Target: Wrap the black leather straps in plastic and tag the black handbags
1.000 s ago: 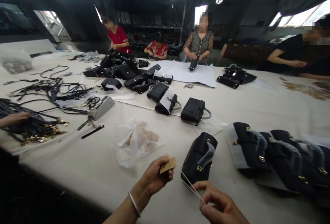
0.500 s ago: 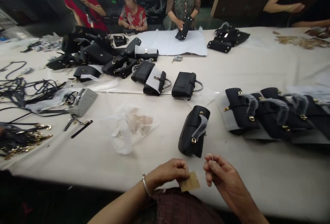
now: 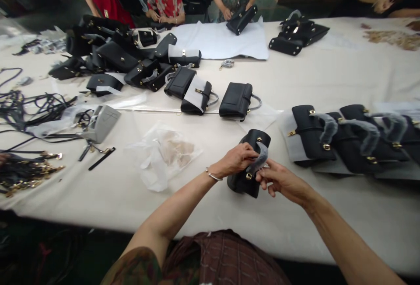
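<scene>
Straps (image 3: pixel 19 169) lay at far left, then a plastic bag (image 3: pixel 154 160). The left hand (image 3: pixel 241 159), fingers curled, and the right hand (image 3: pixel 280 178), fingers bent, flanked the handle (image 3: pixel 261 159) of a handbag (image 3: pixel 242 183) on the table (image 3: pixel 98 202); what either gripped could not be told. Overlapping handbags (image 3: pixel 313 145) lay farther right.

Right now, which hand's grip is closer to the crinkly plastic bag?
Left. The left grip is at the nearest black handbag, right of the plastic bag, not touching it; the right grip is farther right, by the handbag's other side.
</scene>
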The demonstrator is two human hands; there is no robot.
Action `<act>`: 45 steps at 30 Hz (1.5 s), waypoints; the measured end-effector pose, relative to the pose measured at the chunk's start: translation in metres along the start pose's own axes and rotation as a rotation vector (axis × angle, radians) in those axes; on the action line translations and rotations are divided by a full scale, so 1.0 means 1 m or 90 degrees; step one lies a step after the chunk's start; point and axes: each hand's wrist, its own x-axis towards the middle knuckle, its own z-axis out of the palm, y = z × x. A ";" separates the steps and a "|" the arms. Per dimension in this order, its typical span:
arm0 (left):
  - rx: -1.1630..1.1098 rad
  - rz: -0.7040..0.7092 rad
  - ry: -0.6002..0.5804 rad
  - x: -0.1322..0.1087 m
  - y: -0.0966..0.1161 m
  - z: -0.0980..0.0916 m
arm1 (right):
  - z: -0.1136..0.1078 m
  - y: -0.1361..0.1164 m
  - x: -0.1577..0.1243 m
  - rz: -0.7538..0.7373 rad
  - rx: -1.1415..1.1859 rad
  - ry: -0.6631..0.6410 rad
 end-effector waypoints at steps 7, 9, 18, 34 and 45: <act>0.102 0.069 -0.032 -0.006 -0.004 -0.005 | -0.012 -0.011 0.015 0.025 0.067 -0.118; 0.122 0.062 -0.019 -0.009 -0.003 -0.005 | -0.012 -0.010 0.015 0.029 0.070 -0.112; -0.095 -0.095 0.151 -0.049 0.010 -0.002 | -0.002 0.009 -0.008 -0.007 -0.111 0.176; -0.530 -0.280 0.220 -0.072 0.024 0.024 | 0.006 0.015 -0.007 -0.026 -0.345 0.203; -0.319 -0.159 0.194 -0.109 0.040 0.037 | 0.056 0.042 -0.004 -0.021 0.238 0.320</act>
